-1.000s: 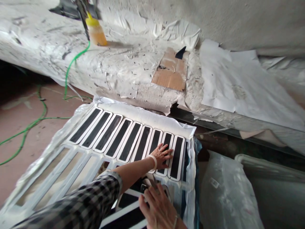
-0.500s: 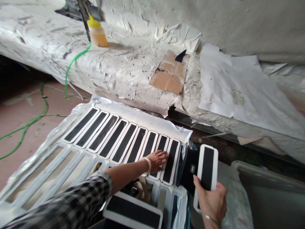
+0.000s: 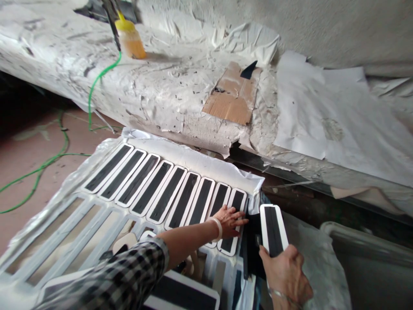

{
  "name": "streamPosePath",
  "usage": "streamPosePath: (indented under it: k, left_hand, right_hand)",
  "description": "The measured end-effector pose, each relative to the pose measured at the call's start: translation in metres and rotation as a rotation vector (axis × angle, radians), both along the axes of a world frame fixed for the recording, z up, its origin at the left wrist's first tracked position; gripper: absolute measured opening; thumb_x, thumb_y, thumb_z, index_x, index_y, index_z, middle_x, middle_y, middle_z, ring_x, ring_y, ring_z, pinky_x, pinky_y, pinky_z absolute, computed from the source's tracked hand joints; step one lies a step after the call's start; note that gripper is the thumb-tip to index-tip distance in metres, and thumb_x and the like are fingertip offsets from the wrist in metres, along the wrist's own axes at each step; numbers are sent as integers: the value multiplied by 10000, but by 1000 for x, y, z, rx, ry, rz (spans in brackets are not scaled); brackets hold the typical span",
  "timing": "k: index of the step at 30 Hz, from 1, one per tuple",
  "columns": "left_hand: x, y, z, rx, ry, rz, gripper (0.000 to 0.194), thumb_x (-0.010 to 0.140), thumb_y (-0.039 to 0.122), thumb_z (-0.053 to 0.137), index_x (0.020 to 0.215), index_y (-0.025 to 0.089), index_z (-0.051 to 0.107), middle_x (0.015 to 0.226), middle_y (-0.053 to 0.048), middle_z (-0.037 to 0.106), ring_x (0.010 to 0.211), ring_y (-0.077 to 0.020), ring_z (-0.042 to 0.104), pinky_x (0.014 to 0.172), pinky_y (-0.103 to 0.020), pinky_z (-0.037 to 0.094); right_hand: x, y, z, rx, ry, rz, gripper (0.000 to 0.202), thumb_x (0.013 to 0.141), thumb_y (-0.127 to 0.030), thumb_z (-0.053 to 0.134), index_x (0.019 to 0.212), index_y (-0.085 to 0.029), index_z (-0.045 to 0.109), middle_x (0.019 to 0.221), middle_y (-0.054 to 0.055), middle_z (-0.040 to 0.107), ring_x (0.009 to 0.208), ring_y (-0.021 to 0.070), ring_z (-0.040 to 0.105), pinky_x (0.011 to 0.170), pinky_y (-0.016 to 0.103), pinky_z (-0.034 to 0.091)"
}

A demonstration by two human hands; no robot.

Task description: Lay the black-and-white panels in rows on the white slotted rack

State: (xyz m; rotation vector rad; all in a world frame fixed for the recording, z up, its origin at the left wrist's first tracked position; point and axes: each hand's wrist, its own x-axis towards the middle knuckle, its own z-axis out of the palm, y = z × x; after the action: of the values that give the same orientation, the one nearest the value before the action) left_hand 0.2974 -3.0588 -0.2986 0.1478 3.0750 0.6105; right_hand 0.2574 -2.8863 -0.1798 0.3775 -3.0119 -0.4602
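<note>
My left hand [image 3: 228, 221] lies with its fingers spread over the rightmost panel [image 3: 238, 198] in a row of several white-rimmed black panels. The row rests on a pale slatted rack [image 3: 69, 232]. At the right, my right hand [image 3: 285, 271] grips a similar panel [image 3: 273, 228], held raised beside the rack's right edge. Below my left forearm, another black panel with a white rim [image 3: 185, 290] is partly hidden by the plaid sleeve.
Behind the rack runs a bench covered in stained white sheeting [image 3: 167, 86], with a yellow-capped bottle [image 3: 132, 41] and a piece of cardboard [image 3: 230, 97]. A green hose [image 3: 41, 168] trails over the floor. A grey bin [image 3: 371, 258] stands at the right.
My left hand has moved right, onto the rightmost panel. My right hand has tilted its panel and brought it slightly closer to the row.
</note>
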Motion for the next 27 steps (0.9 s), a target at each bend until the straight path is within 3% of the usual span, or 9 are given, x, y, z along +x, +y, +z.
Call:
streamPosePath:
  k: [4,8,11,15,21,27]
  left_hand:
    - [-7,9,0,41,-69,11,590,915,605,498,1384,250,449,1479,-31,408,1155,-261,428,909,-453,386]
    - [-7,9,-3,90,-25,80,596,913,595,503,1388,244,427,1465,-15,427,1168,-242,435,934,-448,385]
    - [-7,8,-8,115,-5,94,519,921,530,523,1343,230,474,1457,-8,437,1164,-236,447,926,-438,397]
    - [-8,8,-9,144,5,139,420,940,389,505,1319,208,501,1442,-33,457,1133,-238,475,906,-428,409]
    - [-11,7,-4,127,3,172,453,952,351,461,1382,211,441,1463,-5,433,1106,-234,488,883,-423,428]
    - [-21,5,-3,78,-46,143,499,973,368,413,1445,207,382,1525,2,342,1087,-247,485,839,-405,458]
  right_hand:
    - [-18,-24,-14,-32,1,7,551,841,-662,434,1051,-153,454,943,112,601,627,276,633,443,338,325]
    - [-29,-42,-44,-96,66,-2,583,814,-670,483,1065,-145,455,949,110,600,622,264,629,429,330,290]
    - [-29,-39,-68,-128,103,6,597,815,-677,477,1070,-138,458,942,109,601,617,253,620,437,330,294]
    - [-24,-24,-88,-180,-75,-27,628,786,-713,495,1034,-136,473,925,125,614,668,266,634,484,328,345]
    - [-15,-19,-102,-219,-210,-88,683,784,-757,456,1055,-130,464,974,150,605,712,273,644,497,324,358]
    - [-16,-21,-98,-194,-240,-39,639,821,-697,470,1050,-101,469,968,155,586,717,259,639,498,312,360]
